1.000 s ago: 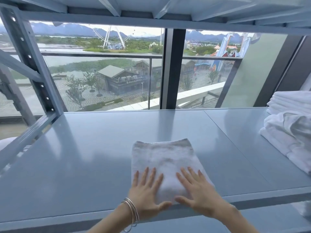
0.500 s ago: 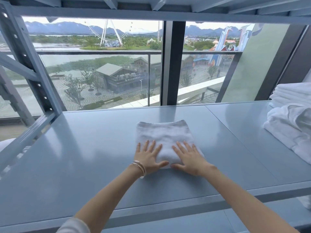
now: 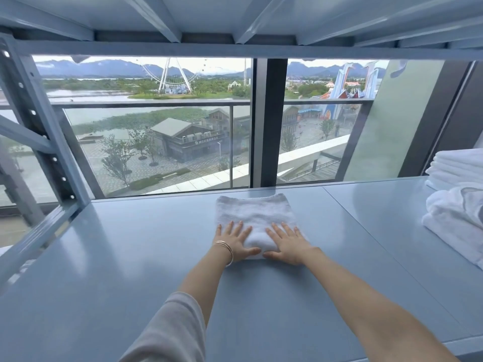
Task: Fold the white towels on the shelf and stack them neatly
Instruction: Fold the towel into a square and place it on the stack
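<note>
A folded white towel (image 3: 254, 212) lies flat near the back edge of the blue-grey metal shelf (image 3: 130, 257). My left hand (image 3: 234, 241), with thin bangles on its wrist, presses flat on the towel's near left part, fingers spread. Beside it, my right hand (image 3: 288, 242) presses flat on the near right part in the same way. Both arms are stretched far forward. A pile of white towels (image 3: 460, 205) sits at the shelf's right end, partly folded, partly loose.
The shelf's upright post (image 3: 39, 121) and diagonal brace stand at the left. The upper shelf's underside (image 3: 235, 19) hangs low overhead. Behind the shelf is a window with a dark mullion (image 3: 268, 121).
Both hands have pushed the folded towel away from the front edge toward the back of the shelf, with my arms stretching out further.
</note>
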`<move>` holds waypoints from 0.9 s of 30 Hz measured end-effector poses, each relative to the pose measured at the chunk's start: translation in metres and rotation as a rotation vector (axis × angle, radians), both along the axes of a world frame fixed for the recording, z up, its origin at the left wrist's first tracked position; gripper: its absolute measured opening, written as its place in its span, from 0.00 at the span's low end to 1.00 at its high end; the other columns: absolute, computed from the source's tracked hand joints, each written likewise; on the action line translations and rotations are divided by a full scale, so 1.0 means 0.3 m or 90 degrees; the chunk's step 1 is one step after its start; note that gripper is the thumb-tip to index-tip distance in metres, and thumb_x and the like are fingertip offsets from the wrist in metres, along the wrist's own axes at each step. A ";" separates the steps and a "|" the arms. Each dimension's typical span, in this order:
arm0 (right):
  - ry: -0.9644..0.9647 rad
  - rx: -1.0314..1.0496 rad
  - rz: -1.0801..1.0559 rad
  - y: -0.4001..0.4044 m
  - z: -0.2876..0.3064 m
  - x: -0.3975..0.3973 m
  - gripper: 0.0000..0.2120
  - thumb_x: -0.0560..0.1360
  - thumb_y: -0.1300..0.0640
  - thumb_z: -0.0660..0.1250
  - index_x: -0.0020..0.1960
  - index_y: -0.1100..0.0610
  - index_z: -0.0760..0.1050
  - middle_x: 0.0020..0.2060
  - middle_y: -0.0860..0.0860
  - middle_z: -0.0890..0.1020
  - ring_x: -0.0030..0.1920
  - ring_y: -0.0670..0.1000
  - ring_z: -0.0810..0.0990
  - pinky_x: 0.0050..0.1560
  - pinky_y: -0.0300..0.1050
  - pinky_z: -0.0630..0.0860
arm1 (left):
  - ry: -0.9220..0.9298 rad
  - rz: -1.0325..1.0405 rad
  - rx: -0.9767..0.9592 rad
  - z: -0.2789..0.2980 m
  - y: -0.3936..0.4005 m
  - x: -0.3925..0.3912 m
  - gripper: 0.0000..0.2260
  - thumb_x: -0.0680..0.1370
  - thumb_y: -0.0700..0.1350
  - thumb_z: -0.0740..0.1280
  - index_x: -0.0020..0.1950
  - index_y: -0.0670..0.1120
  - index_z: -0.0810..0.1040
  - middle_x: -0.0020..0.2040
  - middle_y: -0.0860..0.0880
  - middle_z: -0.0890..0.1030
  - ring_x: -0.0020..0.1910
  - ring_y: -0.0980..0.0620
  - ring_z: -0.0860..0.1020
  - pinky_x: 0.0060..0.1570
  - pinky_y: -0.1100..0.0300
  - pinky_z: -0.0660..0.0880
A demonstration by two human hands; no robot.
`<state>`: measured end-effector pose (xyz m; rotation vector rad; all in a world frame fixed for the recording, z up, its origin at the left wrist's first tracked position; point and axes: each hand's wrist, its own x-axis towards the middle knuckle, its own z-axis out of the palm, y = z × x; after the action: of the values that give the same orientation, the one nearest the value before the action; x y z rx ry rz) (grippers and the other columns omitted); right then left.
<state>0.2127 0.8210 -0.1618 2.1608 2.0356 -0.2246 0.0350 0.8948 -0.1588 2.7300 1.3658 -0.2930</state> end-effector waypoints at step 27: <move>0.026 -0.017 -0.118 -0.344 0.021 0.768 0.38 0.76 0.34 0.54 0.77 0.48 0.41 0.76 0.49 0.42 0.76 0.52 0.39 0.74 0.53 0.39 | -0.025 -0.119 -0.003 0.001 -0.265 0.794 0.37 0.74 0.71 0.47 0.77 0.55 0.42 0.77 0.51 0.40 0.76 0.46 0.40 0.72 0.41 0.37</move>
<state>0.4431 0.7177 -0.1554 2.3466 1.8412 -0.3194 0.2733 0.8152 -0.1586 2.8476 1.0999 -0.2513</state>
